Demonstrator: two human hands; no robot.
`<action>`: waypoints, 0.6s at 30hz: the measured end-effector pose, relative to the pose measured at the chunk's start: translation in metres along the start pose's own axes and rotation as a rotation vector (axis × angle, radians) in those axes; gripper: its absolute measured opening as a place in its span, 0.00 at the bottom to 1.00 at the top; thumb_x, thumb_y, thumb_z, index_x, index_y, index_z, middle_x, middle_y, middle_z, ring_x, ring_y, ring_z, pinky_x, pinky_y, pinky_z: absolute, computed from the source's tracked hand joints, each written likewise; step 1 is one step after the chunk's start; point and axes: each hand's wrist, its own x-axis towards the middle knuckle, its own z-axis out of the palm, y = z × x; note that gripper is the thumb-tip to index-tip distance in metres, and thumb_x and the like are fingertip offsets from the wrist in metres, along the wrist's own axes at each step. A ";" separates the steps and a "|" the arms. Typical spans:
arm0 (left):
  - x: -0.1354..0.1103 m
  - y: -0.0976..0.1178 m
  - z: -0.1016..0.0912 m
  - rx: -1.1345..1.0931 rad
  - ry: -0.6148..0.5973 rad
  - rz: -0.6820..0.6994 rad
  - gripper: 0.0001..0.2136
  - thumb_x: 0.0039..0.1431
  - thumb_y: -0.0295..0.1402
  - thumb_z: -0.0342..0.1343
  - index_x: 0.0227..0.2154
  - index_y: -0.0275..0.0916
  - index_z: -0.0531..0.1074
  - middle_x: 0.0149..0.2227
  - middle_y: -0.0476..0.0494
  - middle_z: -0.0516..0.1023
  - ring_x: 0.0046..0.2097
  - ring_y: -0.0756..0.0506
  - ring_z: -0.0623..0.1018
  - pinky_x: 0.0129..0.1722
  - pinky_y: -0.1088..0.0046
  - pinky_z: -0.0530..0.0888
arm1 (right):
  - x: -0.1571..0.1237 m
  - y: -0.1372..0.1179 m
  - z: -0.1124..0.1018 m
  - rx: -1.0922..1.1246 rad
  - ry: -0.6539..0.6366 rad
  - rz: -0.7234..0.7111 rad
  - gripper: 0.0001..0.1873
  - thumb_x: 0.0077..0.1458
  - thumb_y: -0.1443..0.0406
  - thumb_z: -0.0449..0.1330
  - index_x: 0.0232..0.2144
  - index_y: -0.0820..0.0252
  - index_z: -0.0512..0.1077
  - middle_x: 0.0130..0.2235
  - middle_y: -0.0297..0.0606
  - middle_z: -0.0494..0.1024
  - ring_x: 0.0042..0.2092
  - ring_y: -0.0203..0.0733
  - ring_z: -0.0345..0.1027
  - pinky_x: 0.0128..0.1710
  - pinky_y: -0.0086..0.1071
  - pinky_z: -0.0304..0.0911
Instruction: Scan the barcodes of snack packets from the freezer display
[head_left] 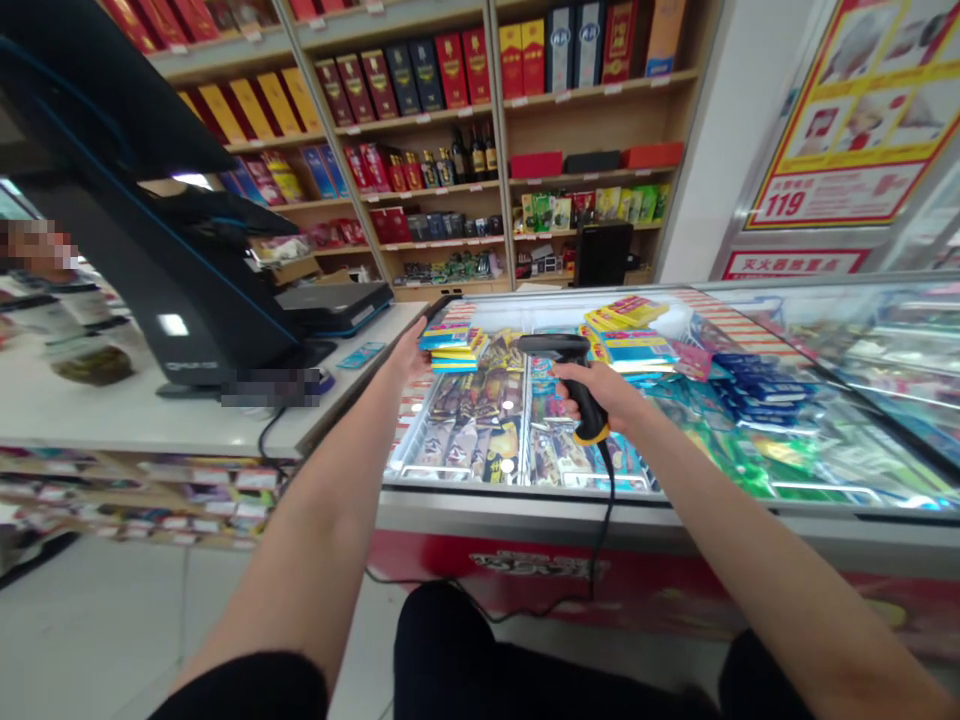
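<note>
My right hand [600,392] is wrapped round the yellow-and-black grip of a black barcode scanner [564,362], whose head points left over the freezer lid. Its black cable [604,520] hangs down the freezer front. My left hand [409,355] reaches forward and grips a small stack of flat blue and yellow packets [450,346] lying on the glass lid near the counter edge. A second pile of similar yellow and blue packets [628,332] lies on the glass just behind the scanner.
A glass-topped chest freezer [525,500] full of wrapped ice creams stands ahead. To the left, a white counter [112,410] carries a black till screen [150,230]. Shelves of boxed goods [450,120] line the back wall. A person stands at far left.
</note>
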 end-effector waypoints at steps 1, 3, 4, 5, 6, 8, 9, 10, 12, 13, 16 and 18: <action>0.001 -0.002 0.001 -0.045 -0.054 -0.037 0.22 0.55 0.52 0.55 0.40 0.37 0.77 0.35 0.36 0.82 0.44 0.38 0.81 0.44 0.62 0.78 | 0.004 0.002 0.004 0.032 -0.011 0.000 0.08 0.51 0.63 0.63 0.28 0.61 0.68 0.20 0.31 0.69 0.17 0.31 0.59 0.14 0.25 0.58; 0.006 -0.005 0.005 -0.072 -0.077 -0.065 0.20 0.54 0.48 0.59 0.42 0.38 0.77 0.35 0.38 0.82 0.43 0.38 0.81 0.44 0.61 0.78 | 0.012 0.005 0.010 0.066 -0.018 0.009 0.08 0.51 0.63 0.63 0.29 0.61 0.69 0.20 0.30 0.69 0.17 0.31 0.60 0.14 0.25 0.58; 0.009 -0.007 0.006 -0.065 -0.067 -0.079 0.18 0.54 0.45 0.60 0.43 0.38 0.76 0.35 0.39 0.82 0.43 0.38 0.81 0.44 0.61 0.79 | 0.016 0.007 0.011 0.071 -0.014 0.013 0.08 0.51 0.63 0.63 0.29 0.61 0.69 0.20 0.30 0.69 0.17 0.32 0.60 0.14 0.25 0.58; 0.013 -0.008 0.007 -0.055 -0.053 -0.096 0.17 0.53 0.42 0.60 0.43 0.38 0.76 0.35 0.39 0.82 0.42 0.38 0.82 0.44 0.61 0.79 | 0.019 0.008 0.012 0.073 -0.007 0.021 0.08 0.51 0.63 0.64 0.29 0.61 0.69 0.20 0.30 0.69 0.17 0.32 0.60 0.14 0.25 0.57; 0.016 -0.010 0.008 -0.046 -0.044 -0.110 0.16 0.53 0.39 0.61 0.44 0.37 0.76 0.35 0.39 0.82 0.41 0.38 0.82 0.43 0.61 0.79 | 0.023 0.010 0.013 0.075 0.003 0.028 0.08 0.51 0.63 0.63 0.29 0.61 0.69 0.20 0.30 0.69 0.17 0.32 0.60 0.14 0.25 0.57; 0.020 -0.014 0.011 -0.040 -0.052 -0.124 0.15 0.54 0.36 0.60 0.43 0.36 0.76 0.34 0.39 0.82 0.39 0.39 0.82 0.43 0.61 0.79 | 0.028 0.012 0.013 0.086 0.030 0.038 0.07 0.52 0.64 0.63 0.29 0.61 0.69 0.20 0.31 0.69 0.17 0.32 0.60 0.14 0.25 0.57; 0.021 -0.018 0.012 -0.043 -0.067 -0.115 0.14 0.54 0.35 0.60 0.43 0.35 0.76 0.34 0.39 0.82 0.39 0.39 0.82 0.42 0.62 0.79 | 0.030 0.013 0.014 0.095 0.045 0.041 0.07 0.52 0.64 0.63 0.29 0.61 0.68 0.20 0.31 0.69 0.17 0.32 0.60 0.14 0.25 0.57; 0.021 -0.021 0.015 -0.048 -0.081 -0.100 0.13 0.55 0.35 0.60 0.42 0.35 0.76 0.34 0.39 0.82 0.38 0.40 0.82 0.42 0.63 0.80 | 0.031 0.014 0.013 0.105 0.058 0.042 0.07 0.52 0.65 0.62 0.29 0.61 0.68 0.20 0.31 0.69 0.17 0.32 0.60 0.14 0.25 0.57; 0.017 -0.030 0.023 -0.055 -0.098 -0.062 0.12 0.56 0.34 0.59 0.41 0.35 0.76 0.33 0.40 0.82 0.38 0.41 0.82 0.41 0.64 0.80 | 0.031 0.015 0.012 0.120 0.086 0.040 0.07 0.53 0.65 0.62 0.29 0.61 0.68 0.20 0.31 0.69 0.17 0.31 0.60 0.14 0.26 0.58; 0.013 -0.035 0.028 -0.058 -0.102 -0.049 0.12 0.56 0.34 0.59 0.41 0.34 0.76 0.34 0.40 0.82 0.38 0.41 0.82 0.41 0.64 0.80 | 0.030 0.015 0.011 0.124 0.102 0.037 0.07 0.52 0.65 0.62 0.29 0.61 0.67 0.20 0.31 0.69 0.17 0.32 0.59 0.15 0.26 0.58; 0.000 -0.049 0.050 -0.060 -0.069 -0.009 0.12 0.57 0.36 0.58 0.40 0.34 0.75 0.36 0.40 0.82 0.38 0.42 0.82 0.41 0.65 0.79 | 0.023 0.012 0.007 0.120 0.144 0.008 0.08 0.52 0.65 0.63 0.28 0.61 0.67 0.20 0.30 0.69 0.18 0.31 0.59 0.15 0.26 0.58; -0.011 -0.057 0.068 -0.016 0.024 0.033 0.14 0.58 0.37 0.57 0.42 0.33 0.75 0.36 0.39 0.82 0.38 0.42 0.82 0.41 0.65 0.79 | 0.016 0.010 0.004 0.116 0.159 -0.022 0.08 0.52 0.65 0.63 0.28 0.61 0.67 0.20 0.30 0.69 0.18 0.31 0.59 0.15 0.25 0.58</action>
